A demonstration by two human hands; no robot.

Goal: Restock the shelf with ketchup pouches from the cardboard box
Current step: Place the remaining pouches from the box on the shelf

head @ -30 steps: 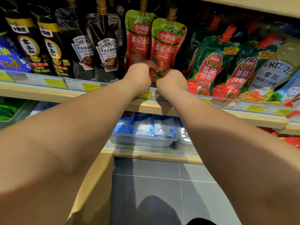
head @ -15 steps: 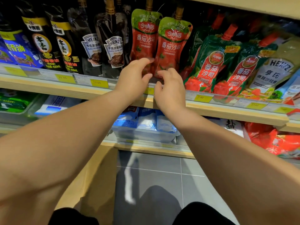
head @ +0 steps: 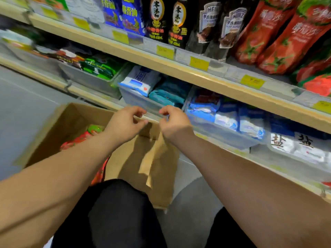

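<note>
An open cardboard box (head: 53,126) stands on the floor at the lower left, with red and green ketchup pouches (head: 80,138) lying inside. My left hand (head: 125,122) and my right hand (head: 173,122) hover side by side above the box's far right corner, fingers loosely curled, holding nothing. Red ketchup pouches (head: 279,38) stand upright on the upper shelf (head: 179,68) at the top right, well above both hands. My forearms hide part of the box's inside.
Dark sauce bottles (head: 166,20) and blue packs (head: 123,13) stand left of the shelved pouches. Clear bins of blue and white bags (head: 229,119) fill the lower shelf just behind my hands. Grey tiled floor (head: 21,108) lies left. My dark-clad knees (head: 116,212) are below.
Both hands came down off the shelved ketchup pouches to just above the box. The view swung down and left, bringing the box and my knees into sight.
</note>
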